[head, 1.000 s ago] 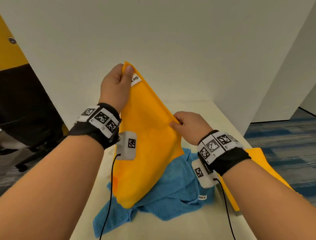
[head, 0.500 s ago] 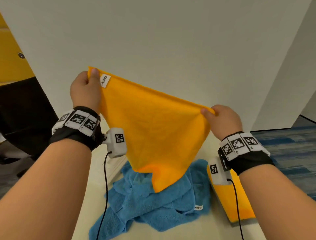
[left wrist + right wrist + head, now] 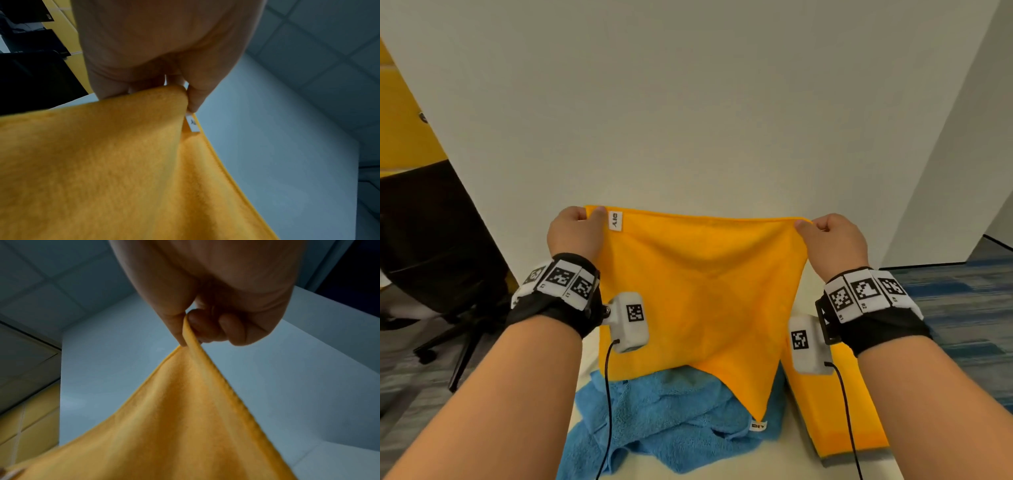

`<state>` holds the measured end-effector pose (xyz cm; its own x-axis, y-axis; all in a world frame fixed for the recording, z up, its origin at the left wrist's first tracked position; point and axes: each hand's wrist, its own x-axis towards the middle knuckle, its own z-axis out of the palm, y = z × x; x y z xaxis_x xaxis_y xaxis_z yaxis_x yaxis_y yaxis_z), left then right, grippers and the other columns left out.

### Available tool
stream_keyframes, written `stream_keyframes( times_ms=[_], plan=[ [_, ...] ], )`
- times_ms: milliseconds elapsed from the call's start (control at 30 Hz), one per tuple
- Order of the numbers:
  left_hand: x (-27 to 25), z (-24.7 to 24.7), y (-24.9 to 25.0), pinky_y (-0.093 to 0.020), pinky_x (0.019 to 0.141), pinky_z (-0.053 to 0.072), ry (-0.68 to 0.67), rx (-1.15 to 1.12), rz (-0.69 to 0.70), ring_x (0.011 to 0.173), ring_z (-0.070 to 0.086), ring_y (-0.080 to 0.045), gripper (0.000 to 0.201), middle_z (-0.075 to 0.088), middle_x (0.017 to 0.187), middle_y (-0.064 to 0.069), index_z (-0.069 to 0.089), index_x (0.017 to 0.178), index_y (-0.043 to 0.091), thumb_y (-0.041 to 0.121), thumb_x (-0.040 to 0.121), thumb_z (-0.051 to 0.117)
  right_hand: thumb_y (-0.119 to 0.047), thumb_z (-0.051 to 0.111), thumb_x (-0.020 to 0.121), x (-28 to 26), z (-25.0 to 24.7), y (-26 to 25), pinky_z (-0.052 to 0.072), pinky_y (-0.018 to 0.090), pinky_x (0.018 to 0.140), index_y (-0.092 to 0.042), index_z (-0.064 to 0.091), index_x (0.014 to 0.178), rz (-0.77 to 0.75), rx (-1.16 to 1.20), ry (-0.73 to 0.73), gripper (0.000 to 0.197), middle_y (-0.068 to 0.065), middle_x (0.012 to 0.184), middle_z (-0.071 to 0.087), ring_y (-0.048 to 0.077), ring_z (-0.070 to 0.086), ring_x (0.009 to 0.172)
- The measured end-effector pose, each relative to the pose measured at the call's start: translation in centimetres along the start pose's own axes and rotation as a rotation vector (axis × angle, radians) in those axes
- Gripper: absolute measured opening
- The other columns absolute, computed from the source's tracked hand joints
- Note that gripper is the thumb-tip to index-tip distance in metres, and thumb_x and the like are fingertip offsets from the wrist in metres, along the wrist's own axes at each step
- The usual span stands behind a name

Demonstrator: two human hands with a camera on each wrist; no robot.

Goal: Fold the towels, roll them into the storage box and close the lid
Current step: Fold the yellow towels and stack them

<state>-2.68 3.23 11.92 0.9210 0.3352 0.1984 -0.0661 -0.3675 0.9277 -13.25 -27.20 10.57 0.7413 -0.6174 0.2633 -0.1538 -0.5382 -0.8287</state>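
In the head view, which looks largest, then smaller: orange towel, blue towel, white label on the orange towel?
1. orange towel, though it is nearer the camera
2. blue towel, partly covered
3. white label

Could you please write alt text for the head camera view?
Two hands, left hand and right hand, pinch the top corners of an orange towel, holding it stretched above a crumpled blue towel on a white table.

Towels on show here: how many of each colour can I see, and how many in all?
Orange towels: 1, the orange towel held up by the left hand and right hand.
Blue towels: 1, the blue towel crumpled on the table.
Total: 2 towels.
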Motion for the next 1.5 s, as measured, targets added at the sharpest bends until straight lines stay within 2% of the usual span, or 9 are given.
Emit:
stream_keyframes(
  times_ms=[67, 167, 433, 633, 1067, 1267, 1367, 1433, 1500],
  plan=[
    [-1.1, 0.9, 0.2, -0.052, 0.083, 0.055, -0.038, -0.035, -0.053, 0.079, 0.059, -0.031, 0.023, 0.060, 0.084, -0.012, 0.047, 0.072, 0.023, 0.038, 0.086, 0.058, -0.036, 0.057, 0.091, -0.1, 0.2, 0.0, 0.046, 0.034, 0.068, -0.018, 0.051, 0.072, 0.045, 0.054, -0.064, 0.028, -0.001, 0.068, 0.051, 0.023, 0.054, 0.073],
    [-3.3, 2.3, 1.0, -0.053, 0.082, 0.056, -0.128, -0.092, -0.066, 0.076, 0.058, -0.028, 0.027, 0.055, 0.079, -0.009, 0.045, 0.070, 0.021, 0.035, 0.087, 0.061, -0.033, 0.060, 0.090, -0.6, 0.6, -0.3, 0.052, 0.045, 0.080, -0.011, 0.059, 0.073, 0.094, 0.161, -0.175, 0.027, 0.005, 0.068, 0.058, 0.024, 0.056, 0.071],
    [-8.3, 5.8, 3.0, -0.029, 0.064, 0.055, -0.421, -0.188, -0.042, 0.075, 0.066, -0.019, 0.015, 0.071, 0.090, -0.015, 0.066, 0.083, 0.011, 0.024, 0.090, 0.065, -0.010, 0.060, 0.092, -1.7, 1.1, -1.4, 0.057, 0.027, 0.075, -0.013, 0.068, 0.091, 0.133, 0.482, -0.439, 0.009, 0.007, 0.078, 0.068, 0.011, 0.065, 0.070],
    [-11.1, 7.2, 4.1, -0.026, 0.064, 0.056, -0.585, -0.161, 0.043, 0.075, 0.067, -0.016, 0.011, 0.072, 0.092, -0.017, 0.070, 0.094, 0.008, 0.016, 0.086, 0.071, -0.011, 0.067, 0.087, -2.3, 1.1, -1.6, 0.057, 0.031, 0.076, -0.017, 0.063, 0.086, 0.041, 0.481, -0.414, 0.008, 0.005, 0.077, 0.071, 0.016, 0.069, 0.077],
    [-12.3, 8.3, 4.9, -0.033, 0.080, 0.058, -0.629, -0.179, 0.104, 0.085, 0.071, -0.019, 0.012, 0.074, 0.088, -0.009, 0.072, 0.092, 0.011, 0.009, 0.092, 0.060, -0.019, 0.068, 0.084, -2.1, 0.5, -1.0, 0.055, 0.041, 0.085, -0.028, 0.062, 0.081, -0.194, 0.333, -0.353, 0.012, -0.004, 0.075, 0.072, 0.013, 0.069, 0.082],
    [-12.4, 8.0, 5.3, -0.029, 0.086, 0.051, -0.745, -0.210, 0.068, 0.094, 0.070, -0.008, 0.039, 0.075, 0.099, -0.001, 0.070, 0.108, 0.012, -0.005, 0.090, 0.040, -0.018, 0.073, 0.080, -2.2, 0.8, -0.8, 0.053, 0.023, 0.076, -0.026, 0.062, 0.092, -0.290, 0.286, -0.311, 0.017, -0.010, 0.085, 0.067, 0.005, 0.065, 0.081],
    [-12.3, 8.0, 5.2, -0.021, 0.078, 0.049, -0.749, -0.201, 0.117, 0.092, 0.069, -0.004, 0.034, 0.074, 0.101, 0.000, 0.070, 0.108, 0.012, -0.003, 0.091, 0.045, -0.010, 0.069, 0.082, -2.1, 1.0, -0.6, 0.050, 0.017, 0.072, -0.027, 0.061, 0.090, -0.319, 0.268, -0.259, 0.021, -0.013, 0.083, 0.063, 0.000, 0.062, 0.076],
    [-12.1, 8.0, 5.1, -0.011, 0.065, 0.046, -0.655, -0.151, 0.217, 0.079, 0.066, 0.002, 0.023, 0.072, 0.099, -0.003, 0.070, 0.104, 0.013, 0.002, 0.090, 0.057, -0.008, 0.067, 0.082, -2.0, 1.0, -0.6, 0.049, 0.015, 0.071, -0.029, 0.061, 0.089, -0.341, 0.277, -0.270, 0.023, -0.011, 0.084, 0.064, -0.001, 0.061, 0.075],
    [-11.5, 8.0, 4.7, -0.010, 0.064, 0.043, -0.580, -0.071, 0.333, 0.081, 0.061, -0.001, 0.022, 0.066, 0.105, 0.000, 0.067, 0.105, 0.022, 0.011, 0.086, 0.068, -0.007, 0.068, 0.082, -2.1, 0.9, -0.8, 0.050, 0.014, 0.071, -0.032, 0.059, 0.088, -0.375, 0.307, -0.312, 0.026, -0.009, 0.085, 0.066, -0.001, 0.062, 0.075]
  ],
)
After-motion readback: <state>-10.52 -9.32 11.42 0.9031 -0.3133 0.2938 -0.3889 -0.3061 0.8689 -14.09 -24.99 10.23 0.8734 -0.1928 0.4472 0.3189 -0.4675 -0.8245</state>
